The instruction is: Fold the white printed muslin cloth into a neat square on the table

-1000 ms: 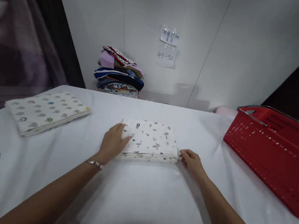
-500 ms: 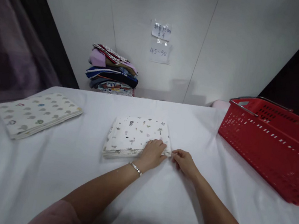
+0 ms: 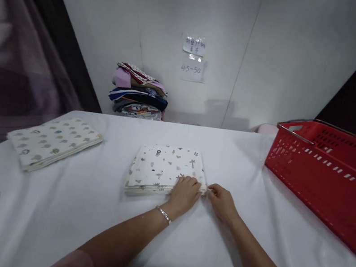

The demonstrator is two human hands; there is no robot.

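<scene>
Starting with the red basket (image 3: pixel 328 195): stiff, smooth plastic, slotted along the side, fitted with thin metal handles, standing on the white table cover (image 3: pixel 73 230). Can't make out what, if anything, lies inside.

Over to the left of the red basket, here's the printed cloth (image 3: pixel 164 165) — folded into a thick, soft rectangle, white with small palms and a long-legged bird, layers showing along the near edge. Lying palm down on its near right corner with the left hand (image 3: pixel 185 192), fingers loosely bent and close together, pressing rather than gripping. Reaching to that same corner with the right hand (image 3: pixel 222 203), thumb and fingertips curled nearly together; can't tell whether pinching the fabric.

Farther left of the red basket, beyond the printed cloth, on to the dotted cloth (image 3: pixel 57 138): folded too, pale, covered in grey rounded shapes with a few coloured ones. And past the table's far edge, also left of the red basket — up to the fabric stack (image 3: pixel 139 97), loosely folded, mixing stripes, checks, lilac and dark blue.
</scene>
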